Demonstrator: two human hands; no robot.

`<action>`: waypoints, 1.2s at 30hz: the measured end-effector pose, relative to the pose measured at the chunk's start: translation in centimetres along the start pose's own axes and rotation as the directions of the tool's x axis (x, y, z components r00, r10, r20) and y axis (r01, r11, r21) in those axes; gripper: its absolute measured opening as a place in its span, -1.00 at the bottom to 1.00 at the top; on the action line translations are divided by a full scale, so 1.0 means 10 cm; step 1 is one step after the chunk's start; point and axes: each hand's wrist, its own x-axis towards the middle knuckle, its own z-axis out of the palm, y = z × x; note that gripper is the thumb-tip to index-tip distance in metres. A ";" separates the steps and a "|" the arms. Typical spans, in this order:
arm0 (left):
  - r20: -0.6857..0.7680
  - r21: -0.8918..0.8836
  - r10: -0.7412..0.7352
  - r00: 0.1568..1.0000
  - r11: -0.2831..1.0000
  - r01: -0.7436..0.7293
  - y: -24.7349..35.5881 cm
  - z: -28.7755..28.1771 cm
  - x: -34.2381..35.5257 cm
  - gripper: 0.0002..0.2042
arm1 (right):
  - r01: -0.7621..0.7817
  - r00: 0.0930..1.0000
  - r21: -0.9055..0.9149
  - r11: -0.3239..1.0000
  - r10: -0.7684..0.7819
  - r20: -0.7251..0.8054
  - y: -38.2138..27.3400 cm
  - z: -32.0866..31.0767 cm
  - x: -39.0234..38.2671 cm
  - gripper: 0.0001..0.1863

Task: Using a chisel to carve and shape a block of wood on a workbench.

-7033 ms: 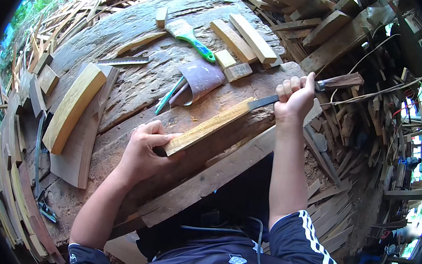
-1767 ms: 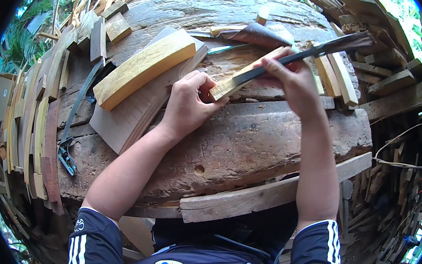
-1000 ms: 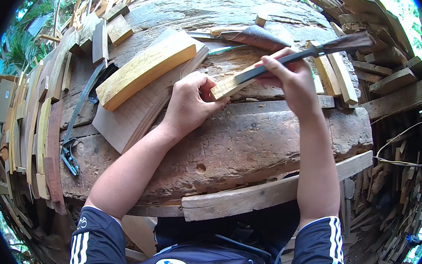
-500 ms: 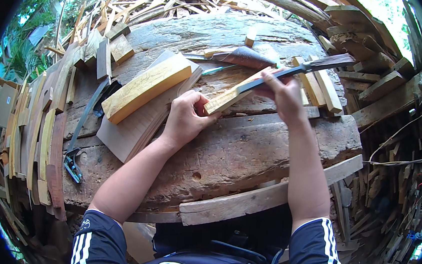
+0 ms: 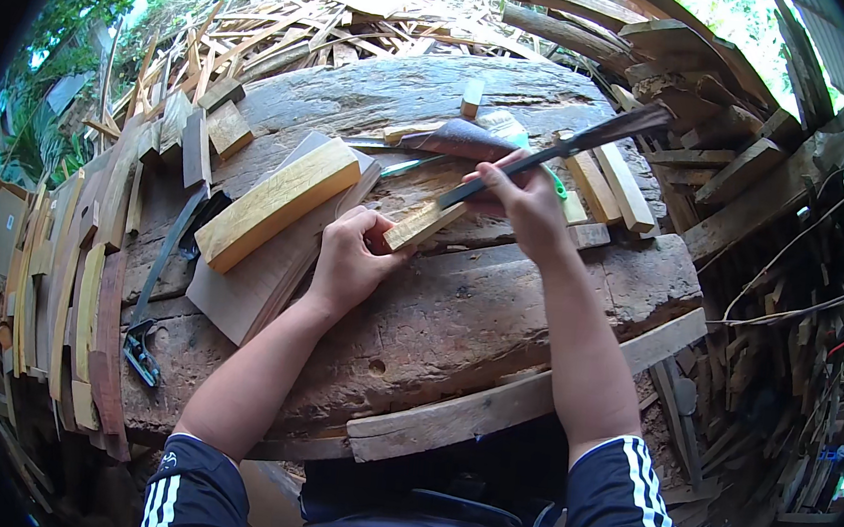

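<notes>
My left hand (image 5: pixel 349 267) is closed round the near end of a pale wooden strip (image 5: pixel 413 229) on the weathered workbench (image 5: pixel 437 320). My right hand (image 5: pixel 524 207) grips a long flat dark blade (image 5: pixel 464 189), like a chisel, lying angled along that strip; its dark handle (image 5: pixel 635 124) sticks out up to the right. A thick yellow block (image 5: pixel 276 209) rests on a flat board (image 5: pixel 219 291) beside my left hand. Beyond my hands lie a curled purplish sheet (image 5: pixel 453 138) and a brush (image 5: pixel 504 125), partly hidden behind the blade and my right hand.
Short wood offcuts (image 5: pixel 228 128) and long slats (image 5: pixel 88 300) line the bench's left side, near a metal clamp-like tool (image 5: pixel 141 351). Two sticks (image 5: pixel 622 186) lie at the right. Heaped scrap wood (image 5: pixel 332 25) is behind; stacked timber and loose cables (image 5: pixel 769 314) stand at the right.
Compared with seven seconds ago, my right hand grips farther down the tool, whose tip has moved toward my left hand. Over the last second the view has shifted; both grips look unchanged.
</notes>
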 end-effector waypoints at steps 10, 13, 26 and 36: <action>-0.022 -0.004 -0.004 1.000 1.000 0.004 0.03 0.02 0.00 -0.75 | -0.099 0.992 0.149 0.984 0.109 -0.062 -0.02 -0.09 -0.01 -0.85; -0.026 -0.016 0.008 1.000 1.000 -0.008 0.00 0.00 -0.01 -0.75 | -0.055 0.998 0.086 0.995 0.055 -0.001 -0.14 0.16 -0.08 -0.84; -0.045 -0.028 0.000 0.999 1.000 -0.001 0.00 0.00 -0.01 -0.72 | -0.016 0.999 0.166 0.986 0.007 0.053 -0.19 0.36 -0.17 -0.84; -0.039 -0.009 -0.042 0.998 0.999 0.042 0.06 -0.01 0.00 -0.74 | -0.020 0.999 0.193 0.981 0.012 0.040 -0.15 0.37 -0.20 -0.83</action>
